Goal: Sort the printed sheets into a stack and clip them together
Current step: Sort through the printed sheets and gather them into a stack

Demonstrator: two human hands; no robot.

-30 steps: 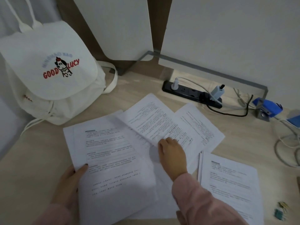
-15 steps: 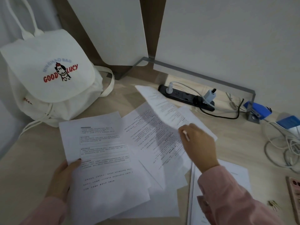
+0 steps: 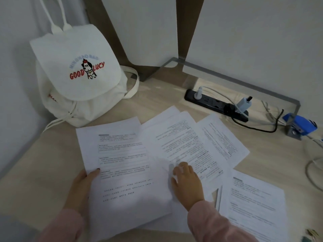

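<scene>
Several printed sheets lie fanned over the wooden desk [image 3: 43,154]. My left hand [image 3: 82,186] holds the left edge of the nearest sheet [image 3: 120,172], thumb on top. My right hand [image 3: 187,180] rests on the lower corner of the middle sheet [image 3: 181,142], which lies flat over the others; its fingertips are blurred. Another sheet [image 3: 225,138] pokes out to the right. A separate stack of sheets [image 3: 253,206] lies at the right front. Small clips [image 3: 312,233] sit at the bottom right edge.
A white drawstring backpack [image 3: 78,81] stands at the back left. A black power strip [image 3: 211,103] with plugs and cables runs along the back. A blue object [image 3: 304,124] and a coiled white cable [image 3: 312,165] lie at the right.
My right hand had lifted one sheet toward the back; now that sheet lies flat on the pile and the hand has come back down onto its lower corner. The left hand keeps its hold.
</scene>
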